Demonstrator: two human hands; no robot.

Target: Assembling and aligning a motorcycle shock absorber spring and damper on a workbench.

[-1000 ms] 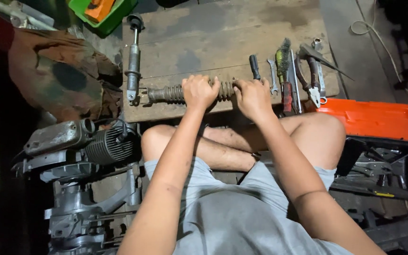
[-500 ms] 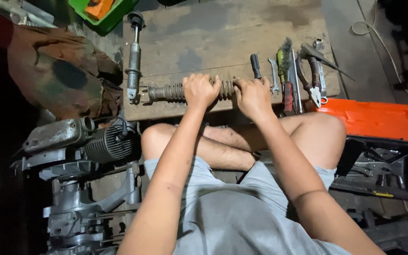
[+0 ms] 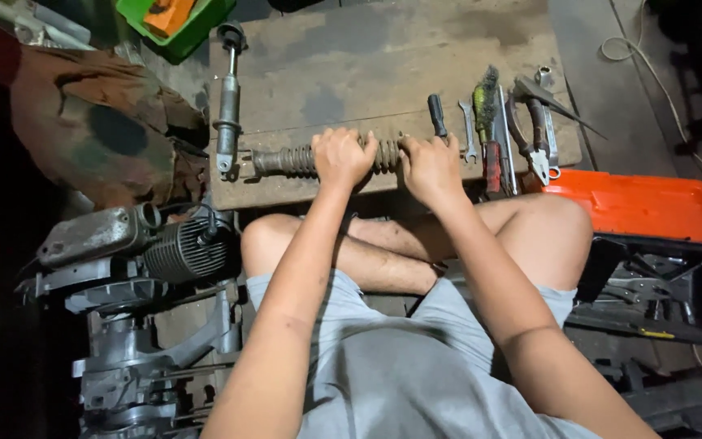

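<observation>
two hands clamped on one coil spring assembly (image 3: 286, 159), lying along near edge of wooden board (image 3: 351, 65). left hand (image 3: 341, 156) and right hand (image 3: 430, 167) both fisted around coils, side by side. likely heavy, stiff steel, greasy; best held on coils, clear of end mount. shock absorber rod (image 3: 227, 102) left of spring; screwdriver (image 3: 437, 115), wire brush (image 3: 486, 97), pliers (image 3: 534, 134) to its right.

Wooden board (image 3: 367, 57) bearing a shock absorber rod (image 3: 227, 102), screwdriver (image 3: 437, 115), wire brush (image 3: 485, 93) and pliers (image 3: 534, 134); green crate (image 3: 174, 32), orange toolbox lid (image 3: 652, 207) and finned engine (image 3: 180, 252) alongside.
</observation>
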